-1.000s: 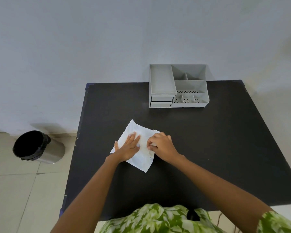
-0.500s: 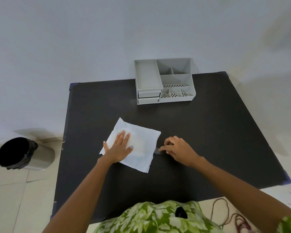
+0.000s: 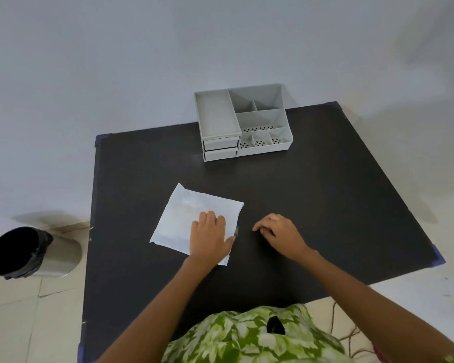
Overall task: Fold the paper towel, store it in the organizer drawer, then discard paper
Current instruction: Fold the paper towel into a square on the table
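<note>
Plain room, black table (image 3: 325,205), bare wall (image 3: 142,61), tiled floor (image 3: 37,310), bin (image 3: 32,252)

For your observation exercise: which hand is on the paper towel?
The left hand lies flat on the paper towel; the right hand rests beside it on the bare table.

Left hand (image 3: 209,235) covers the near right part of the paper towel (image 3: 184,218) — the sheet beneath the palm is hidden. Small grey object at the towel's right edge (image 3: 237,231) — blurred, cannot be identified. Right hand (image 3: 277,231) fingers curled; contents, if any, not visible. Organizer (image 3: 243,121) drawer interiors hidden behind closed fronts. Bin (image 3: 24,252) interior black, unreadable. Both forearms and the surface's (image 3: 312,205) near left corner are cut off by the bottom edge.
</note>
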